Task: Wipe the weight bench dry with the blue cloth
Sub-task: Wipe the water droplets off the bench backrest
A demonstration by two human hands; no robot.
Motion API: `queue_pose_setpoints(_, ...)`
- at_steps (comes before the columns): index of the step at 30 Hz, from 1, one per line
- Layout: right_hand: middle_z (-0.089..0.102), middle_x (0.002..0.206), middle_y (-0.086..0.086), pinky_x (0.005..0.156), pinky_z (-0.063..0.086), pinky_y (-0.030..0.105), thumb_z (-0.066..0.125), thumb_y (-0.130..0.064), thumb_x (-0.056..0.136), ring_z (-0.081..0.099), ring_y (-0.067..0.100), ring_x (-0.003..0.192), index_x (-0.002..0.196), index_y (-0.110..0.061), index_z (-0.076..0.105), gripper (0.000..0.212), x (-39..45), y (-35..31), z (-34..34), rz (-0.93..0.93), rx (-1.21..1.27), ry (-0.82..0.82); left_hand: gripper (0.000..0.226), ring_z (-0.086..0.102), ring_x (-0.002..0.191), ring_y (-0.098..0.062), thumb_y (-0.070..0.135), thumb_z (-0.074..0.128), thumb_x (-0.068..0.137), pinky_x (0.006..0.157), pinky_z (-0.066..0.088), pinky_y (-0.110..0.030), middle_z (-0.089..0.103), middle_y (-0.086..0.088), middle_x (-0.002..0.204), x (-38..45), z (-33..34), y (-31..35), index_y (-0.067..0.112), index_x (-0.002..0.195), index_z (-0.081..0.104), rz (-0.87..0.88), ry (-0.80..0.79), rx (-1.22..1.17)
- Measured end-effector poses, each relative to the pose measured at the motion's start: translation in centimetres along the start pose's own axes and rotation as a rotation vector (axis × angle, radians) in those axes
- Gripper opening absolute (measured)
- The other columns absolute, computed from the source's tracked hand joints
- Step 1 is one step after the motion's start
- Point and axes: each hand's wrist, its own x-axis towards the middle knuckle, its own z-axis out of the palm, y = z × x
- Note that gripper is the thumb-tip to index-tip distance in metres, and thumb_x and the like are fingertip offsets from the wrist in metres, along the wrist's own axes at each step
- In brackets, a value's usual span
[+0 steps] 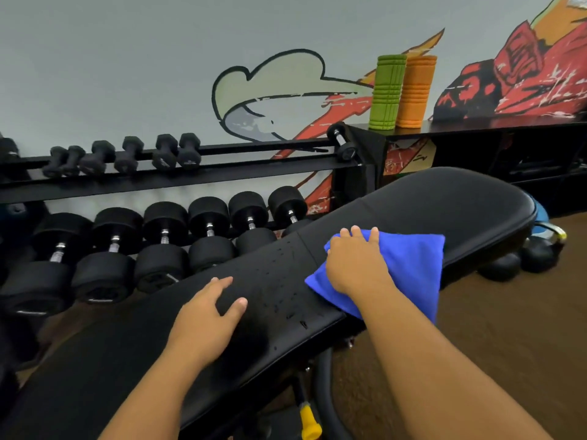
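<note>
1. Head view: a black padded weight bench (444,198) runs from the lower left corner of the picture up toward the right, with a stitched seam across its pad about midway.
2. The blue cloth (409,268) lies folded on the pad just right of that seam, reaching from near the far edge to the near edge, where one corner hangs over the side.
3. The right hand (355,265) lies flat on the left part of the cloth, palm down, fingers straight and a little spread, pressing it to the pad; nothing is gripped.
4. The left hand (206,315) rests palm down on the bare pad left of the seam, fingers relaxed, thumb spread wide, holding nothing.
5. Between the two hands the pad carries water droplets (286,300), scattered from the middle to the near edge.
6. Beyond the bench's far edge stands a dumbbell rack (222,171): small hex dumbbells (127,155) on the upper rail, large round dumbbells (165,239) in a row below.
7. On a black shelf (495,125) at the upper right, a green foam roller (387,92) and an orange foam roller (416,90) stand upright, touching side by side against a painted wall.
8. On the brown floor past the bench's right end lie dark kettlebells (536,254).
9. Under the near edge a yellow knob (310,422) shows on the frame.
</note>
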Motion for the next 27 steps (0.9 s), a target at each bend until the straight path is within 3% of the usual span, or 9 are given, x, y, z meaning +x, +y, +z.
queue_pose_setpoints(5,0.022,0.158,0.0,0.114,0.001,0.062,0.028,-0.026,0.103,0.012,0.02,0.146,0.147,-0.018,0.031,0.045,-0.2,-3.5,0.5,-0.329,-0.054,-0.088,0.047,0.048,0.119,-0.016,0.033,0.051,0.096,0.093,0.04,-0.03,0.046,0.001,0.143,-1.3,-2.0,-2.6,0.042,0.14,0.039,-0.056,-0.057,-0.003)
queue_pose_setpoints(7,0.014,0.16,-0.01,0.108,-0.007,0.069,0.022,-0.037,0.104,0.003,0.02,0.148,0.149,-0.033,0.026,0.046,-2.3,-3.1,0.9,-0.399,-0.085,-0.112,0.043,0.047,0.125,-0.014,0.031,0.05,0.096,0.099,0.04,-0.031,0.044,0.006,0.145,-1.4,-2.2,-3.6,0.043,0.138,0.042,-0.044,-0.113,0.042)
queue_pose_setpoints(10,0.002,0.161,-0.018,0.101,-0.013,0.074,0.016,-0.054,0.101,-0.012,0.029,0.148,0.147,-0.052,0.014,0.046,-3.8,-0.8,0.3,-0.283,-0.055,-0.123,0.041,0.039,0.135,-0.01,0.025,0.05,0.097,0.109,0.031,-0.027,0.033,0.014,0.152,-1.7,-3.2,-5.5,0.038,0.136,0.047,-0.024,-0.189,0.107)
queue_pose_setpoints(15,-0.001,0.162,-0.015,0.1,-0.006,0.079,0.016,-0.049,0.101,-0.013,0.03,0.147,0.148,-0.051,0.011,0.047,-0.2,-0.3,0.1,-0.027,-0.004,-0.151,0.044,0.027,0.142,-0.008,0.022,0.049,0.098,0.113,0.024,-0.026,0.026,0.017,0.154,-2.3,-4.3,-7.2,0.037,0.139,0.043,0.003,-0.229,0.052)
queue_pose_setpoints(17,-0.001,0.162,-0.012,0.1,-0.005,0.079,0.018,-0.046,0.102,-0.011,0.031,0.147,0.15,-0.046,0.011,0.049,0.3,-2.7,0.6,-0.055,-0.01,-0.159,0.045,0.02,0.144,-0.006,0.021,0.048,0.099,0.115,0.019,-0.026,0.025,0.018,0.154,-2.6,-4.2,-7.2,0.037,0.14,0.041,0.023,-0.229,-0.017)
queue_pose_setpoints(23,0.002,0.161,-0.015,0.108,-0.006,0.069,0.017,-0.048,0.102,-0.003,0.021,0.149,0.15,-0.045,0.012,0.048,-4.1,-7.2,1.5,-0.409,-0.016,-0.189,0.047,0.017,0.145,-0.006,0.023,0.046,0.1,0.117,0.018,-0.027,0.023,0.017,0.155,-2.4,-3.0,-6.1,0.04,0.142,0.037,0.082,-0.276,-0.11)
queue_pose_setpoints(25,0.002,0.161,-0.016,0.111,-0.004,0.068,0.018,-0.05,0.102,-0.003,0.02,0.149,0.149,-0.048,0.013,0.047,-4.0,-5.5,1.2,-0.375,-0.011,-0.189,0.046,0.018,0.146,-0.01,0.028,0.047,0.099,0.117,0.022,-0.031,0.02,0.015,0.157,-2.1,-2.6,-6.2,0.04,0.143,0.036,0.079,-0.294,-0.024)
queue_pose_setpoints(27,-0.005,0.162,-0.012,0.108,-0.002,0.071,0.017,-0.052,0.101,-0.009,0.027,0.148,0.149,-0.049,0.013,0.048,-3.3,-4.0,1.1,-0.209,-0.031,-0.13,0.05,0.016,0.147,-0.014,0.035,0.05,0.097,0.117,0.024,-0.035,0.016,0.014,0.158,-2.0,-2.4,-6.4,0.039,0.144,0.034,0.062,-0.306,0.105)
